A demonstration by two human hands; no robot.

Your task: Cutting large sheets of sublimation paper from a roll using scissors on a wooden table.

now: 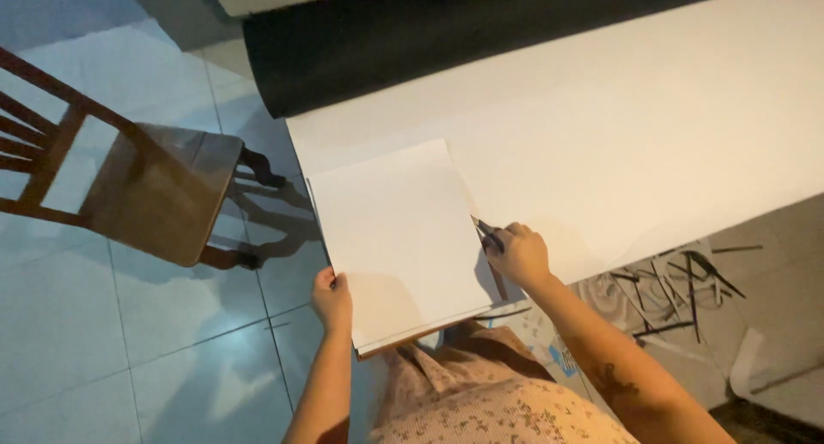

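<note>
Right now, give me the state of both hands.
Left hand: closed on the left edge of the white board, pinning it.
Right hand: closed around a utility knife, blade at the board's right edge.

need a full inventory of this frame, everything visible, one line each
large sheet: one, white, spread across the table from centre to right edge
dark roll: one, black, along the far edge of the large sheet
template board: one, white with a brown underside edge, lying on the near left corner of the large sheet
knife: one, dark, at the right edge of the template board
chair: one, brown wood, on the floor at left
floor tiles: many, pale blue-white, left side
offcut strips: several, black and white, scattered at lower right
patterned garment: one, beige with dark flecks, bottom centre
left hand: one, holding the near left edge of the template board
right hand: one, gripping the knife
</note>
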